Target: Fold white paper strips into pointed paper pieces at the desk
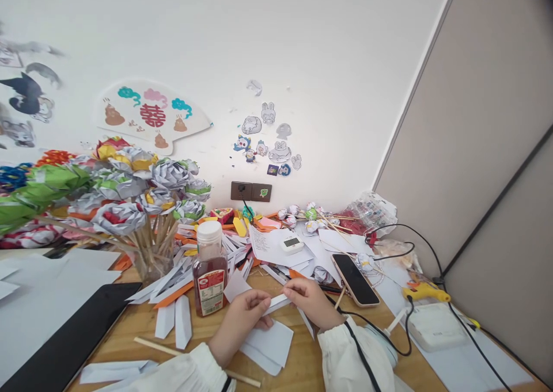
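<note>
A narrow strip of folded white paper (279,303) stretches between my two hands above the wooden table. My left hand (247,317) pinches its left end between thumb and fingers. At the other end my right hand (309,301) grips the strip with its fingertips. Beneath my left hand lie white paper sheets (270,346). Just left of that hand stands a bottle of reddish-brown liquid (210,271) with a white cap. A thin wooden stick (158,346) lies partly under my left sleeve.
Paper flowers (151,199) on sticks fill a clear container at left. A phone (356,280) lies beyond my right hand. To the right are a yellow glue gun (425,291), a white box (436,326) and black cables. Folded paper strips (181,323) and a small white timer (292,242) cover the table.
</note>
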Demonstrator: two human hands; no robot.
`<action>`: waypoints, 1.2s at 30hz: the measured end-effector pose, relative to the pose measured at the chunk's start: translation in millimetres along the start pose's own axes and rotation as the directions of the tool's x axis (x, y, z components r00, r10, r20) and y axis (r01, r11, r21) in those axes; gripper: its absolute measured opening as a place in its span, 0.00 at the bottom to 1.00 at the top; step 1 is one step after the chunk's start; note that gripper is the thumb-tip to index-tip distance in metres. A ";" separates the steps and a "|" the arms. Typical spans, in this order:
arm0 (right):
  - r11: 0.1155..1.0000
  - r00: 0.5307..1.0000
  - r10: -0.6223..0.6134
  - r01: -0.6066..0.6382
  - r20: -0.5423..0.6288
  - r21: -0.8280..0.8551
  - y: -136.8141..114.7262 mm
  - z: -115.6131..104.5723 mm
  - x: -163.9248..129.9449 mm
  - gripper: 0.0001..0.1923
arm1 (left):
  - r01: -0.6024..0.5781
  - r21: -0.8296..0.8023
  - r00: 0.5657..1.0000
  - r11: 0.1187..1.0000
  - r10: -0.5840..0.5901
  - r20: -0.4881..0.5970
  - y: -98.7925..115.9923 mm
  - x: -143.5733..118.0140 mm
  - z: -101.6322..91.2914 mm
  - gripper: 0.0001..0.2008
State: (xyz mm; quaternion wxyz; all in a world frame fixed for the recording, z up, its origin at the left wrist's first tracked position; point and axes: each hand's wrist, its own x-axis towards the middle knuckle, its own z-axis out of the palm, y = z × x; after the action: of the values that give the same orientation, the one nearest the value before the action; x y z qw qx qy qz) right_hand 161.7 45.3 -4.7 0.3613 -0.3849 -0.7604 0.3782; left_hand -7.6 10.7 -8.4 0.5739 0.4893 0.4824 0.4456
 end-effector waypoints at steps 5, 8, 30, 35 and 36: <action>1.000 1.000 0.004 -0.004 -0.003 -0.014 -3.0 -0.1 0.2 0.11 | -0.015 0.009 1.000 1.000 0.015 0.013 -1.5 1.2 -1.1 0.17; 1.000 1.000 0.011 -0.011 -0.007 -0.008 -0.1 1.4 0.7 0.10 | -0.025 0.022 1.000 0.999 0.025 0.005 -1.8 1.1 -1.1 0.16; 0.992 0.999 -0.030 0.025 -0.040 -0.127 -4.3 9.5 0.1 0.04 | -0.084 0.126 0.996 0.988 0.083 0.013 -1.1 -2.4 1.1 0.12; 0.992 0.998 -0.044 0.037 -0.052 -0.119 -2.6 6.8 0.4 0.04 | -0.075 0.105 0.997 0.992 0.072 0.026 -3.5 -0.5 -0.6 0.12; 0.992 0.998 -0.046 0.041 -0.047 -0.116 -2.8 6.3 0.3 0.04 | -0.072 0.097 0.997 0.993 0.070 0.026 -3.4 -0.2 -0.9 0.12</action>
State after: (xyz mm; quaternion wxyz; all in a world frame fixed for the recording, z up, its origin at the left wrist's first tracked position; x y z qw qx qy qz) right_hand 155.4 42.4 -5.1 0.3655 -0.3976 -0.7799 0.3163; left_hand -8.4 10.1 -11.8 0.5384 0.5387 0.4794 0.4360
